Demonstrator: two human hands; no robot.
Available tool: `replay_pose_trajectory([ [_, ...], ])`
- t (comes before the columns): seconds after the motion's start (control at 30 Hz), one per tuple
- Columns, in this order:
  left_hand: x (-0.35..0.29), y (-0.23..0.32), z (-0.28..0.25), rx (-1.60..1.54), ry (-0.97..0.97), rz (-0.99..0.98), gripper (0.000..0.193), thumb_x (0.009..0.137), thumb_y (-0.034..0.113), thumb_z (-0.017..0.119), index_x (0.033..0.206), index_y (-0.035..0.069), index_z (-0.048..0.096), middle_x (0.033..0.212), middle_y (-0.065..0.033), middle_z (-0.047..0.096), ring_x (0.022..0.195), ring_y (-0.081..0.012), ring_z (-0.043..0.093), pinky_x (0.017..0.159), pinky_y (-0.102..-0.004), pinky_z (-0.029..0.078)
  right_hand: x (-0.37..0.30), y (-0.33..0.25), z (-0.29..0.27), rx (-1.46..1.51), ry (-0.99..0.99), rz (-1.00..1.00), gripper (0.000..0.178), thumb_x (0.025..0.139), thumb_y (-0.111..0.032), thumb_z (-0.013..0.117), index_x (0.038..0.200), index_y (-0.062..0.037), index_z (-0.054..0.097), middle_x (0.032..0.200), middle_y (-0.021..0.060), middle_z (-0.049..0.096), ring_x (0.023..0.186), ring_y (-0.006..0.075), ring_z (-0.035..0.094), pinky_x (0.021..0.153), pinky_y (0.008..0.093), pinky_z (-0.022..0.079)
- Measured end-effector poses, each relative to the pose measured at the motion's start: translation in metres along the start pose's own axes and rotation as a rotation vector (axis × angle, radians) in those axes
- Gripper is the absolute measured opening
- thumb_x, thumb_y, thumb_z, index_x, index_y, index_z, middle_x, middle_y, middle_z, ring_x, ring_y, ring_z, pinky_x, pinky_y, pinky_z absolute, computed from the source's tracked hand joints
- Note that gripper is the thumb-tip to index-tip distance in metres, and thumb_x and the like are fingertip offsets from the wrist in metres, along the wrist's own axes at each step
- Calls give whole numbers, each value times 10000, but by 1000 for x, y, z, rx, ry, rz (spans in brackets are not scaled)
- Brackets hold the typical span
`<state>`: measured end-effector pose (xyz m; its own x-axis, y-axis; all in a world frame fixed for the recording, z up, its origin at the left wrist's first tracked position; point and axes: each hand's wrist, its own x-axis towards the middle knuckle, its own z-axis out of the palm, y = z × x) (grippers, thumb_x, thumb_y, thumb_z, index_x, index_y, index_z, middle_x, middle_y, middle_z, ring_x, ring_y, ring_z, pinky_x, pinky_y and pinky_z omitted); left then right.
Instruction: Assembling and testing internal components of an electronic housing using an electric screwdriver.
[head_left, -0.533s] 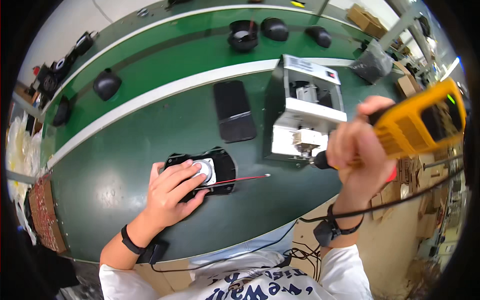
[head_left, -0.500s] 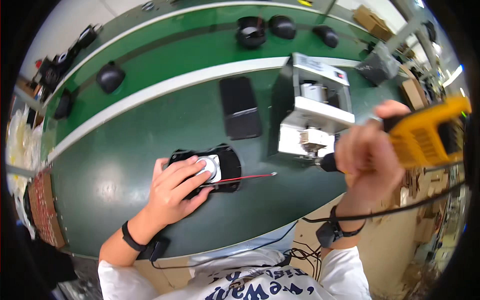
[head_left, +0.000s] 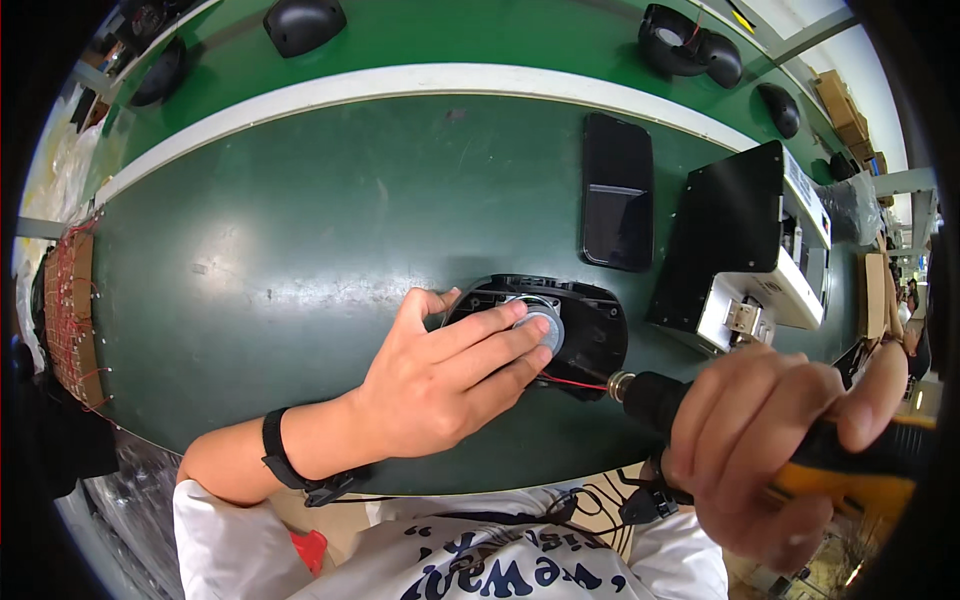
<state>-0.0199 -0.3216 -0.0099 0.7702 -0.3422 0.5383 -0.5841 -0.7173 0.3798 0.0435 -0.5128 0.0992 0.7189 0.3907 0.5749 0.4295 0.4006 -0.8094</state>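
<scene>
My left hand (head_left: 455,375) presses its fingertips on a round silver speaker (head_left: 541,327), which sits in a black plastic housing (head_left: 590,335) on the bench. One finger reaches over the housing's left edge; the thumb is hidden. A thin red wire (head_left: 578,383) runs from the speaker towards the right. My right hand (head_left: 765,440) is wrapped round a yellow and black power screwdriver (head_left: 660,402). The tool lies nearly level, its metal nose close to the housing's near right corner. Whether its tip touches the housing, I cannot tell.
A black and silver screw feeder (head_left: 725,235) stands at the right. Behind the housing lies a black phone (head_left: 617,190). Several black shells (head_left: 305,25) rest beyond the white ledge (head_left: 400,80). A carton (head_left: 75,310) with red wires stands at the left edge.
The screwdriver has come away from the feeder, down and leftwards to the housing. The view has shifted, so the housing and my left hand appear farther right; the fingers stay on the speaker.
</scene>
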Motion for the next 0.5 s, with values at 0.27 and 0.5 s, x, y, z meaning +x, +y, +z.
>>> replay_pose_trajectory([
  [0.27, 5, 0, -1, -23, -9, -26, 420, 600, 174, 815, 1009, 100, 755, 1146, -34, 707, 1067, -186, 673, 663, -367, 298, -2, 11, -6, -12, -67, 33, 449, 924, -301, 713, 1132, -129, 353, 591, 14, 553, 410, 128, 517, 370, 228, 455],
  [0.5, 2, -2, 2, -33, 7, -37, 425, 604, 178, 812, 1018, 104, 754, 1152, -33, 705, 1064, -179, 672, 647, -363, 287, -5, 17, 1, -17, -56, 51, 428, 936, -282, 692, 1146, -126, 354, 599, 15, 554, 415, 125, 515, 373, 224, 453],
])
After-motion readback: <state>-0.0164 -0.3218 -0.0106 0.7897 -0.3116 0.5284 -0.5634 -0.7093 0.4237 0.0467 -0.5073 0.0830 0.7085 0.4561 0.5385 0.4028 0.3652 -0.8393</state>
